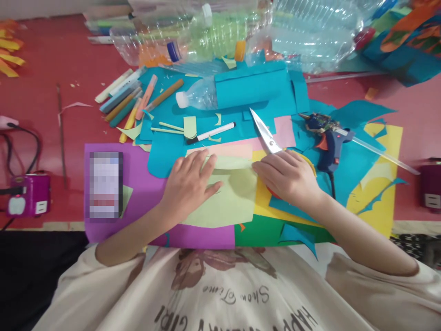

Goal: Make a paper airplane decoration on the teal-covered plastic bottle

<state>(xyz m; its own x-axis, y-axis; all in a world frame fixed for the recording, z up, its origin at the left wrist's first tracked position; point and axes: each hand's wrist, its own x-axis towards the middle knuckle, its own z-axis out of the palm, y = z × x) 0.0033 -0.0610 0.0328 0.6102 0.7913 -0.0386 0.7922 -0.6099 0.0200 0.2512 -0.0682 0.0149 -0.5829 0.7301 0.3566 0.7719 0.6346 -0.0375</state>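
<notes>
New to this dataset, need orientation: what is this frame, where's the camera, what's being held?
There is no machine here. A single camera worn on a person's head looks down at their two bare hands. The left hand lies flat on a light green paper sheet. The right hand grips scissors, blades pointing away from the person. Around them on the coloured paper are a marker pen, a blue glue gun, a plastic bottle wrapped in blue paper, and a phone on a purple sheet.

A pale green paper sheet (237, 202) lies flat, front and centre. Silver scissors (266, 134) rest at its upper right corner, blades together, pointing away.
</notes>
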